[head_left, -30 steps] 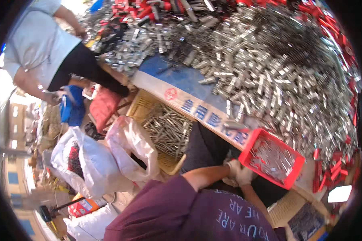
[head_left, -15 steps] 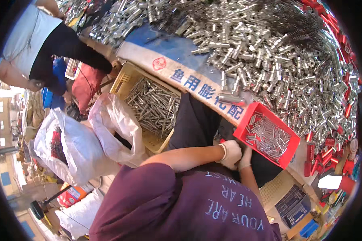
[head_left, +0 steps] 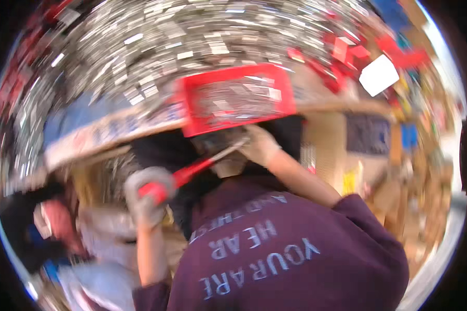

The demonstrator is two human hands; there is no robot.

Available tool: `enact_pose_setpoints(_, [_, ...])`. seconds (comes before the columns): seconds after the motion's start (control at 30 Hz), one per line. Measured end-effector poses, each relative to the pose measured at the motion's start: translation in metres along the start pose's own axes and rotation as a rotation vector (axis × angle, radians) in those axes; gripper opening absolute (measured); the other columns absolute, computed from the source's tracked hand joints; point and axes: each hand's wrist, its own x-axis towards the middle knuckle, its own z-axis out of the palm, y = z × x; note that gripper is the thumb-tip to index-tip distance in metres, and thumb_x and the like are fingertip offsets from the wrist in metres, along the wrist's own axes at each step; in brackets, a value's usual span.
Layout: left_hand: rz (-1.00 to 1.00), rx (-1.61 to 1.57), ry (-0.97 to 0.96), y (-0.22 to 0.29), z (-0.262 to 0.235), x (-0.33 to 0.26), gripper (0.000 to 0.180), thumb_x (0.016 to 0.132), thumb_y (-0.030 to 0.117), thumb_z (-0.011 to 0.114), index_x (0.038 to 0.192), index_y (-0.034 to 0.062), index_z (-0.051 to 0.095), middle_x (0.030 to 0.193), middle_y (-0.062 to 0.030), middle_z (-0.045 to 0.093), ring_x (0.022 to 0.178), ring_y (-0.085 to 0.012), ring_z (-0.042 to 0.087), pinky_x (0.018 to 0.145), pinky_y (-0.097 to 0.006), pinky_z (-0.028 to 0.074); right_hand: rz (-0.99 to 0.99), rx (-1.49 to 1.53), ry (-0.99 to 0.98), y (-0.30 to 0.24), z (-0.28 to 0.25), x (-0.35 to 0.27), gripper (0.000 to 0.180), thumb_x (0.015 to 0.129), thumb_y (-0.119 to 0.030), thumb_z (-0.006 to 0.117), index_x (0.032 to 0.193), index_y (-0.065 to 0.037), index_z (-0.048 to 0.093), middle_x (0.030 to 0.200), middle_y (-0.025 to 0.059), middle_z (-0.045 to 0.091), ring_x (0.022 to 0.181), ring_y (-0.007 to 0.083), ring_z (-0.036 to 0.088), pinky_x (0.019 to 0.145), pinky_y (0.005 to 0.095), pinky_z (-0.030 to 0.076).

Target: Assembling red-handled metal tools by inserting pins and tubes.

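My left hand [head_left: 149,199], in a pale glove, is wrapped round the end of a red-handled tool [head_left: 189,173]. The tool slants up to the right and runs into a thin metal rod [head_left: 227,152]. At the rod's far end, the gloved fingers of my right hand [head_left: 262,146] are closed on it; motion blur hides the exact grip and the kind of tool. Just beyond my hands, a red tray [head_left: 213,127] at the bench edge holds many small metal pins [head_left: 228,101].
A large heap of shiny metal fittings [head_left: 155,46] covers the bench behind the tray. Red parts [head_left: 347,54] lie at the back right. To the right is a dark keypad-like panel [head_left: 367,136]. A white sack [head_left: 101,285] stands at the lower left.
The view has swung round, so the tray now lies straight ahead. My hands, close together before, have drawn apart, with the red-handled tool now visible between them.
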Motion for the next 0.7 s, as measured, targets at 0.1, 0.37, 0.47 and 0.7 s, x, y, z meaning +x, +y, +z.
enact_pose_setpoints(0.1, [0.221, 0.091, -0.145, 0.014, 0.005, 0.008, 0.052, 0.077, 0.053, 0.059, 0.062, 0.0034, 0.059, 0.056, -0.0075, 0.058, 0.051, -0.0207, 0.058, 0.052, -0.032, 0.047, 0.307, 0.691, 0.160, -0.103, 0.053, -0.061, 0.033, 0.096, -0.034, 0.059, 0.110, -0.004, 0.062, 0.108, 0.0114, 0.066, 0.109, 0.0273, 0.061, 0.102, 0.0496, 0.045])
enact_pose_setpoints(0.37, [0.205, 0.173, -0.590, 0.019, 0.118, 0.051, 0.044, 0.074, 0.048, 0.063, 0.059, 0.0062, 0.059, 0.052, -0.0049, 0.057, 0.047, -0.0206, 0.057, 0.051, -0.030, 0.046, 0.201, 0.455, 0.385, -0.095, -0.020, -0.164, 0.036, 0.091, -0.024, 0.065, 0.121, -0.005, 0.061, 0.103, 0.0069, 0.064, 0.097, 0.0203, 0.064, 0.083, 0.0353, 0.053])
enact_pose_setpoints(0.47, [0.196, 0.250, -0.805, 0.022, 0.172, 0.066, 0.023, 0.061, 0.028, 0.060, 0.061, 0.0049, 0.059, 0.055, -0.0059, 0.057, 0.048, -0.0225, 0.057, 0.051, -0.032, 0.045, 0.143, 0.374, 0.513, -0.084, -0.045, -0.189, 0.033, 0.092, -0.035, 0.064, 0.109, -0.007, 0.064, 0.091, 0.0041, 0.064, 0.082, 0.0151, 0.062, 0.072, 0.0299, 0.053])
enact_pose_setpoints(0.7, [-0.003, 0.341, -0.924, 0.010, 0.264, 0.066, 0.009, 0.068, 0.008, 0.060, 0.070, -0.0010, 0.061, 0.060, -0.0098, 0.056, 0.051, -0.0194, 0.055, 0.054, -0.030, 0.045, 0.065, 0.653, 0.842, -0.040, -0.088, -0.192, 0.027, 0.092, -0.028, 0.064, 0.104, -0.004, 0.059, 0.081, 0.0054, 0.062, 0.070, 0.0179, 0.061, 0.070, 0.0333, 0.055])
